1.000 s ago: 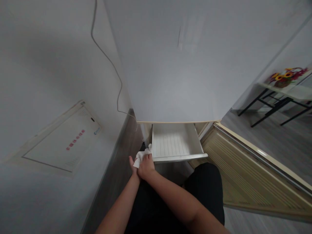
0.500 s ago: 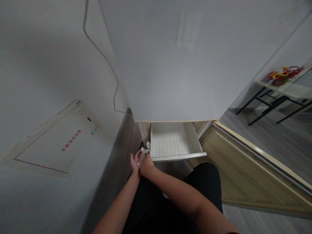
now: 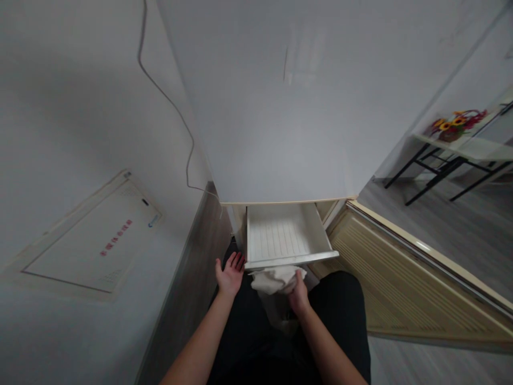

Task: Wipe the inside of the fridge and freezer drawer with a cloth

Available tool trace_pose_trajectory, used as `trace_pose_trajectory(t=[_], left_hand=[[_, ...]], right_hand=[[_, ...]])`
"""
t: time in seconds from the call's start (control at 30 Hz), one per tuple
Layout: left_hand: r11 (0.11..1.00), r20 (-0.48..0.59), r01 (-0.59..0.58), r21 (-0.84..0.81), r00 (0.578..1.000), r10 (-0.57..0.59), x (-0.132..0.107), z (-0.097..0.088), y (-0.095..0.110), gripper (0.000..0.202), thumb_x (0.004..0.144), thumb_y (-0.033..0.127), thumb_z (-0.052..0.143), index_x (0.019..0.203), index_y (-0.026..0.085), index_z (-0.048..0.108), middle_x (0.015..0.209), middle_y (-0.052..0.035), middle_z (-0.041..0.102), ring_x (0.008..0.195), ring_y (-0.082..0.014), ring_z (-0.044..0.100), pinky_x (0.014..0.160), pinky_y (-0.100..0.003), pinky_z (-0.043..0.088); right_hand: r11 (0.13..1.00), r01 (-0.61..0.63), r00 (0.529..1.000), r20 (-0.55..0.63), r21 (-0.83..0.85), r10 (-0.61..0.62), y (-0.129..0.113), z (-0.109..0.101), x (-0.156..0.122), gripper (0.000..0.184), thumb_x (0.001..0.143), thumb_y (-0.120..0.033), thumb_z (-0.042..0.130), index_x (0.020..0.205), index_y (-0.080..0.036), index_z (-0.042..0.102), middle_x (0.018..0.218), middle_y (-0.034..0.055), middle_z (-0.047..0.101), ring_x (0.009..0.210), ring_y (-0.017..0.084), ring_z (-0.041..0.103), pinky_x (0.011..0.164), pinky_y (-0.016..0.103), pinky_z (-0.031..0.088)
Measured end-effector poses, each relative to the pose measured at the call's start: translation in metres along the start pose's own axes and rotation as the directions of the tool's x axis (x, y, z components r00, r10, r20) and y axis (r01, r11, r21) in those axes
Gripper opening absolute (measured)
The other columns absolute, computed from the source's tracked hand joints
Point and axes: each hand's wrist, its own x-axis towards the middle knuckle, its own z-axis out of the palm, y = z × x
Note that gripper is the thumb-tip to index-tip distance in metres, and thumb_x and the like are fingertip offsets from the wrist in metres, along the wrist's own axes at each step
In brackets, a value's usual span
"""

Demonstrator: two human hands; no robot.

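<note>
A white drawer (image 3: pixel 276 235) is pulled out from the bottom of a tall white refrigerator (image 3: pixel 276 123), and its ribbed floor shows. My right hand (image 3: pixel 298 294) is closed on a whitish cloth (image 3: pixel 274 280), which hangs crumpled just below the drawer's front edge. My left hand (image 3: pixel 231 272) has its fingers spread, palm up, by the drawer's front left corner. Nothing lies in that palm. Whether its fingertips touch the drawer I cannot tell.
The refrigerator's lower door (image 3: pixel 417 278) stands swung out to the right. At left is a wall with a panel (image 3: pixel 96 235) and a hanging cable (image 3: pixel 176 104). Flowers (image 3: pixel 457 125) sit on a table (image 3: pixel 473 149) at far right. My knees flank the space below the drawer.
My right hand has moved from the drawer's left side to below its front, carrying the cloth. My left hand has parted from it and opened out.
</note>
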Motion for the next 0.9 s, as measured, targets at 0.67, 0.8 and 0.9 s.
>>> trace_pose_trajectory(t=[0.67,0.8,0.9], left_hand=[[0.982,0.004,0.185,0.034,0.983,-0.186,-0.057,0.008,-0.059,0.015,0.091,0.042,0.053,0.099,0.029,0.052,0.115,-0.0050,0.059,0.114,-0.0259,0.069,0.100,-0.044,0.053],[0.964,0.057,0.266,-0.004,0.962,-0.265,-0.069,0.016,-0.060,0.020,0.090,0.042,0.056,0.103,0.028,0.052,0.122,-0.0083,0.061,0.122,-0.0286,0.066,0.101,-0.045,0.053],[0.947,0.112,0.321,-0.030,0.942,-0.316,-0.079,0.027,-0.071,0.023,0.093,0.045,0.055,0.109,0.029,0.051,0.132,-0.0094,0.058,0.126,-0.0298,0.063,0.100,-0.044,0.055]], right_hand=[[0.833,-0.086,0.945,-0.220,0.546,0.242,-0.033,0.006,0.010,0.030,0.096,-0.041,0.044,0.103,-0.021,0.064,0.088,0.0015,0.076,0.074,0.013,0.075,0.070,0.026,0.063],[0.834,-0.076,0.972,-0.147,0.547,0.185,-0.038,0.003,0.008,0.033,0.093,-0.044,0.049,0.106,-0.020,0.066,0.091,0.0032,0.076,0.077,0.015,0.075,0.073,0.030,0.063],[0.816,-0.119,0.967,-0.119,0.565,0.224,-0.046,-0.001,0.010,0.031,0.091,-0.045,0.050,0.101,-0.020,0.066,0.087,0.0038,0.075,0.077,0.017,0.074,0.075,0.033,0.063]])
